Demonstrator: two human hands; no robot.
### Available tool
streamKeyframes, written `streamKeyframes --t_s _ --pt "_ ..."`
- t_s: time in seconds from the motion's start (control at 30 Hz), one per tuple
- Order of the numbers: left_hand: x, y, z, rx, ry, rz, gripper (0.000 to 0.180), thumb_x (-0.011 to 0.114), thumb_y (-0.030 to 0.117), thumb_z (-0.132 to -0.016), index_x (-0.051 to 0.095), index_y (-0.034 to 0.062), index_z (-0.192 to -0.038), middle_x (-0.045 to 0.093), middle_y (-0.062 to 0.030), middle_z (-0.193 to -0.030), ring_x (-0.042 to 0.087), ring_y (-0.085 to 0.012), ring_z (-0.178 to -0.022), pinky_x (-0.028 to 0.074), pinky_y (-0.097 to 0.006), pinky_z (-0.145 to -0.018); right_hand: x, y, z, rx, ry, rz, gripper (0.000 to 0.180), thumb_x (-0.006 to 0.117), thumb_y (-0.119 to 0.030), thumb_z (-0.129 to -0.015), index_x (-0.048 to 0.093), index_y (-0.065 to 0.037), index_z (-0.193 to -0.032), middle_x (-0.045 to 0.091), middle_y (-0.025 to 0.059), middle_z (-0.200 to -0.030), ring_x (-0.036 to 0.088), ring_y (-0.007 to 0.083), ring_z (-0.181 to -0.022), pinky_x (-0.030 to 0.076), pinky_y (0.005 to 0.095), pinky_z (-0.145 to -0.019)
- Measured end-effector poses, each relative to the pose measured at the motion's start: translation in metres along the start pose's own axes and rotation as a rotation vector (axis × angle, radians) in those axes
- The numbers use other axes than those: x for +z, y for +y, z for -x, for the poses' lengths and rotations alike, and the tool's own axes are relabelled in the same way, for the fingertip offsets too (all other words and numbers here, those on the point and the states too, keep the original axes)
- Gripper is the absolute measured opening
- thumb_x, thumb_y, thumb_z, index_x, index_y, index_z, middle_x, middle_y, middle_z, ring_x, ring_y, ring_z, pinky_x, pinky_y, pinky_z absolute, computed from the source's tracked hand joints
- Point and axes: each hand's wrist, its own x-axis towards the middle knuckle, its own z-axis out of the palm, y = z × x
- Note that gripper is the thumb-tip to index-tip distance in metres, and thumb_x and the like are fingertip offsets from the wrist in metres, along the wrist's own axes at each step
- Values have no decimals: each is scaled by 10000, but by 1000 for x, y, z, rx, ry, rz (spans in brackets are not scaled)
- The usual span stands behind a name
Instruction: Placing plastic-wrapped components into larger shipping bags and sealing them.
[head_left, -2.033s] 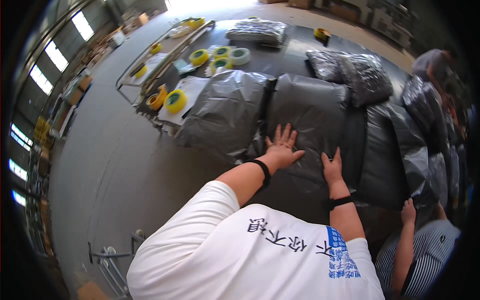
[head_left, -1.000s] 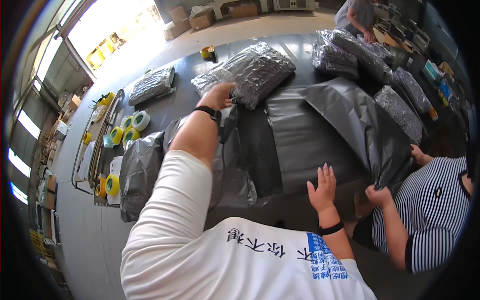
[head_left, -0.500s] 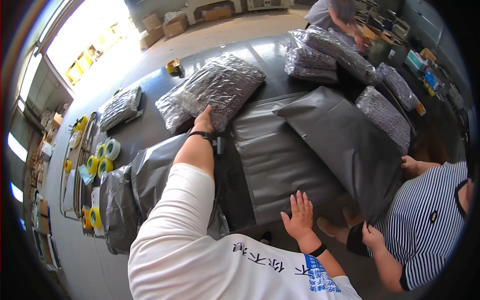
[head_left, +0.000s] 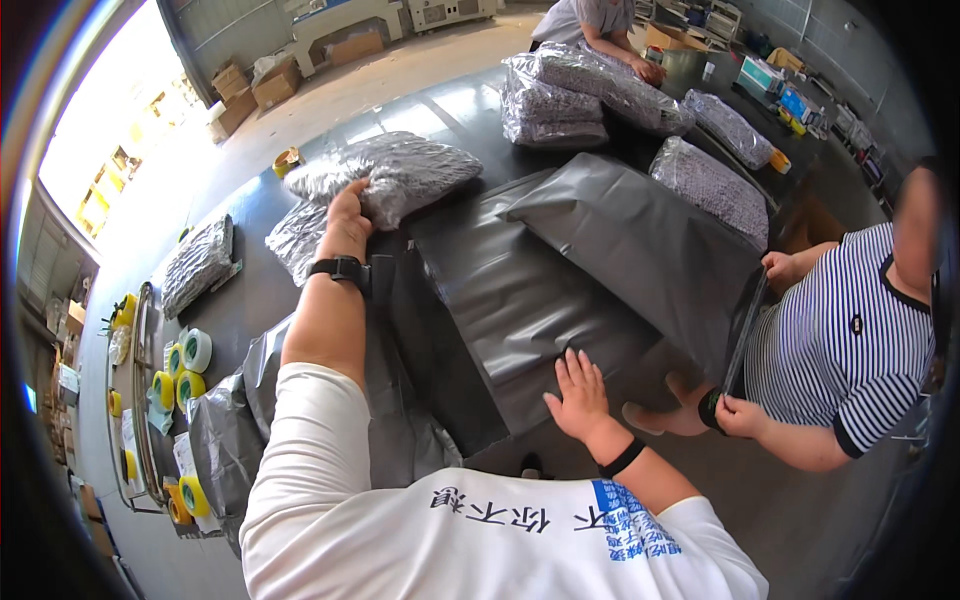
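My left hand (head_left: 350,208) reaches across the table and grips the near edge of a clear-wrapped soft package (head_left: 405,172) with greyish contents. Another wrapped package (head_left: 297,240) lies partly under it. My right hand (head_left: 580,395) rests palm down, fingers spread, at the near edge of a flat dark grey plastic bag (head_left: 500,290). To the right, a co-worker in a striped shirt holds the mouth of a second grey plastic bag (head_left: 640,240) with both hands; it overlaps the first.
Wrapped packages (head_left: 590,95) are piled at the far right, before another person. A single wrapped package (head_left: 197,268) lies at left. Tape rolls (head_left: 197,350) sit along the left edge beside a metal rail. Filled grey bags (head_left: 222,435) stand near my left arm. Another tape roll (head_left: 287,160) lies farther back.
My left hand has tilted up the near edge of the wrapped package and shifted it on the one beneath. My right hand stays on the grey bag. The whole view has turned slightly.
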Motion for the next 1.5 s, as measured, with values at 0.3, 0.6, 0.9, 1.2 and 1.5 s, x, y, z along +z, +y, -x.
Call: streamKeyframes --t_s 0.3,0.6,0.9,1.2,1.5 --pt "8 62 196 194 -443 -17 219 655 110 -844 628 -16 -1023 675 -133 -936 671 -274 -860 559 -387 -802 -21 -11 -6 -6 70 -252 650 650 -348 -851 440 -30 -1378 324 210 -1494 374 358 -1338 305 478 -1095" --pt "-46 -30 396 584 -404 -226 428 645 38 -853 512 7 -1258 626 -121 -1167 624 -215 -1046 520 -342 -845 -86 -122 -8 149 -819 -2376 585 618 -432 -916 432 -100 -1360 521 185 -1325 540 336 -1194 469 484 -980" --pt "-174 -30 455 -350 -1123 -1485 556 698 208 -891 464 -3 -1349 618 -146 -1215 608 -231 -1097 481 -337 -942 -68 -127 -41 416 -218 -1751 1058 676 -69 -866 -150 -176 -1519 436 192 -1374 522 280 -1164 488 425 -918" --pt "-203 -28 408 -158 -192 -1116 524 705 217 -880 489 18 -1314 603 -81 -1174 598 -169 -1021 488 -288 -870 6 -82 24 278 -300 -2091 415 581 -109 -924 480 -88 -1326 555 105 -1275 562 255 -1103 429 399 -1010" --pt "-134 -97 413 336 -385 -1511 541 722 291 -789 552 -75 -1149 650 -229 -1018 643 -357 -949 501 -381 -863 -79 -123 7 342 -713 -1622 417 617 -335 -933 620 12 -1164 648 101 -1127 593 187 -1054 443 321 -953"
